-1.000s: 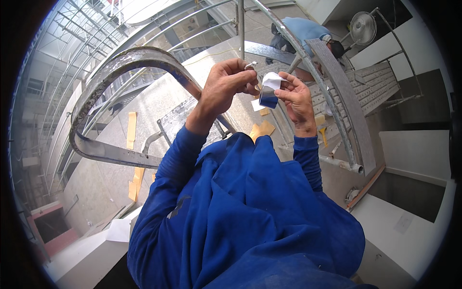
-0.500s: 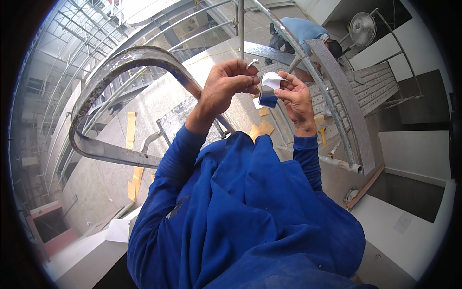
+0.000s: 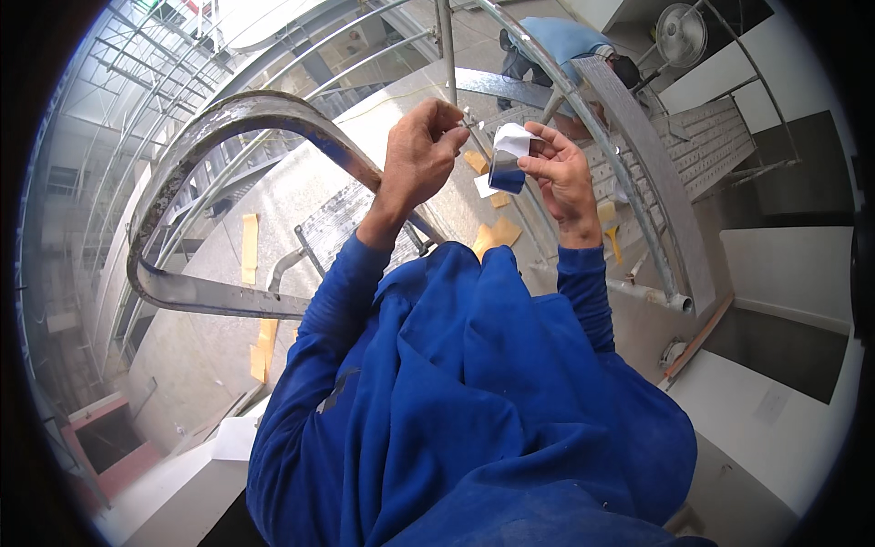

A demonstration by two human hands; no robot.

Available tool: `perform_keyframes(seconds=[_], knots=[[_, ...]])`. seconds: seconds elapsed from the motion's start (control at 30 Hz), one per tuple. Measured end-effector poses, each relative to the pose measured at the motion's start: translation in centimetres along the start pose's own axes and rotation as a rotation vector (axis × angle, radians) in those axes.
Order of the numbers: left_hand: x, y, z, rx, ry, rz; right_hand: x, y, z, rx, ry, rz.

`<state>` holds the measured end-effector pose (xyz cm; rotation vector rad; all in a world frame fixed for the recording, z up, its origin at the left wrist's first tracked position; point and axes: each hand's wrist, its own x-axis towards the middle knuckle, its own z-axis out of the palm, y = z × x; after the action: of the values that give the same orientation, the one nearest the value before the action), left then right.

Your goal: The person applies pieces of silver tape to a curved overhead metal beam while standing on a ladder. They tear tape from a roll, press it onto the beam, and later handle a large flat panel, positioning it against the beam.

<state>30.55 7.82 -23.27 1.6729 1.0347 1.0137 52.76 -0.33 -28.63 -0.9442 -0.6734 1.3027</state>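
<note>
My right hand (image 3: 567, 179) grips a small pack (image 3: 508, 173), dark blue at the bottom and greyish above, shaped like a cigarette pack. White paper stands up at its top, by my thumb and fingertips. To its left, my left hand (image 3: 424, 150) is raised with the fingers curled and the thumb apart from the index finger. Small white scraps (image 3: 469, 117) appear just beyond those fingertips, seemingly loose in the air. Both hands are in front of my chest, over the blue cloth of my clothing (image 3: 474, 383), and do not touch each other.
A bent metal frame (image 3: 146, 219) curves at my left. Metal tubes (image 3: 583, 118) and a grey plank (image 3: 652, 182) run along the right. Farther back, a person in light blue (image 3: 561, 41) bends down near a fan (image 3: 681, 36). Yellowish strips (image 3: 250, 248) lie below.
My left hand has moved slightly left, away from the pack, and its pinch has loosened. The white scrap it pinched is now outside its fingertips. My right hand still holds the pack.
</note>
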Motion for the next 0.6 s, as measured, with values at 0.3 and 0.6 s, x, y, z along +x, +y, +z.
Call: perform_keyframes(seconds=[0.3, 0.6], knots=[[-0.3, -1.2, 0.7, 0.043, -0.149, 0.057, 0.1, -0.2, 0.1, 0.022, -0.018, 0.015], [-1.3, -2.4, 2.2, -0.063, -0.175, 0.001, 0.8, 0.1, 1.3, 0.043, -0.058, -0.006]])
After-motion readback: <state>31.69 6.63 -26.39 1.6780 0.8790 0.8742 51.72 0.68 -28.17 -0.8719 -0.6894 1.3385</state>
